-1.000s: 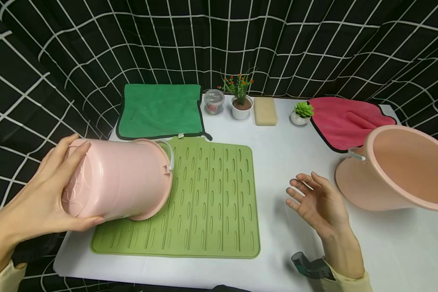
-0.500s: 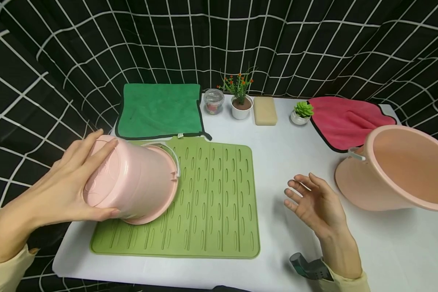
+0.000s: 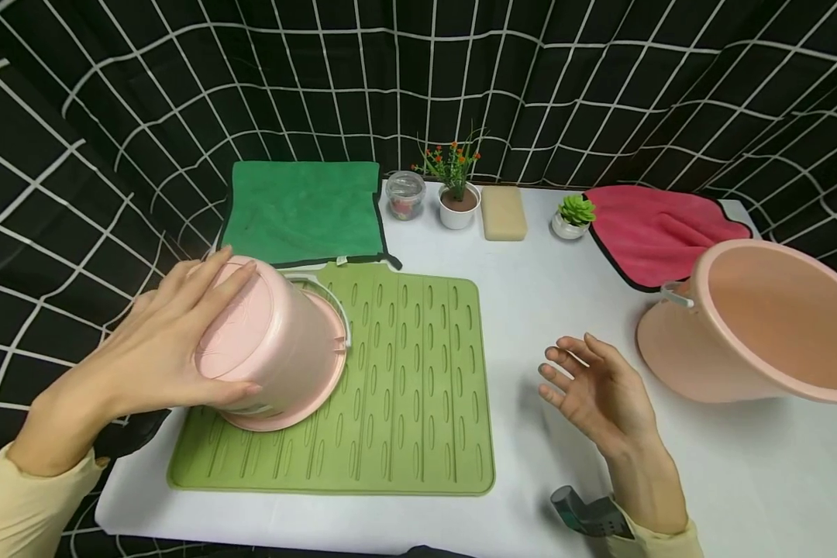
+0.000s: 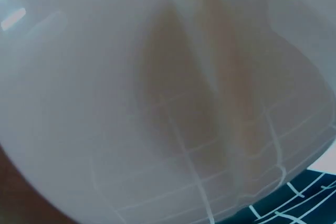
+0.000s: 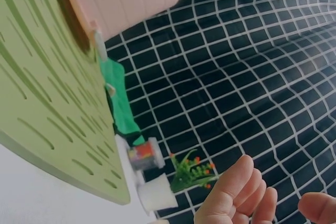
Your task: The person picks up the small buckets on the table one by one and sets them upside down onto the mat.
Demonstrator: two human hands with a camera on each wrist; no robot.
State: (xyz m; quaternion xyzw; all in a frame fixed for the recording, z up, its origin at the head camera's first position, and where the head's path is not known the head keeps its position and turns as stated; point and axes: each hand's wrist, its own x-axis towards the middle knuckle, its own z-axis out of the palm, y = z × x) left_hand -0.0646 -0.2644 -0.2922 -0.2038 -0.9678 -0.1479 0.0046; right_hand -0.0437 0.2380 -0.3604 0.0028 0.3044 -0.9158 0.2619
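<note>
My left hand point(image 3: 163, 341) grips a light pink bucket point(image 3: 296, 356) round its base, thumb on the near side and fingers spread over the bottom. The bucket is tipped upside down, mouth downward over the left part of a green ribbed drying mat point(image 3: 418, 387). Its pale handle point(image 3: 331, 298) hangs on the right side. In the left wrist view the bucket's base point(image 4: 94, 77) fills most of the picture, blurred. My right hand point(image 3: 610, 395) is held palm up with relaxed fingers and nothing in it, between the mat and a second, peach-pink bucket point(image 3: 676, 353) standing upright.
Along the back lie a green cloth point(image 3: 300, 209), a lidded clear jar point(image 3: 405, 195), a potted flowering plant point(image 3: 458, 203), a beige sponge block point(image 3: 504, 213), a small succulent point(image 3: 573, 217) and a red cloth point(image 3: 663, 229). A black grid-patterned curtain point(image 3: 363, 70) hangs behind.
The left hand has swung the pink bucket from lying sideways to nearly mouth-down, moving it rightward and lower over the mat. The right hand has hardly moved.
</note>
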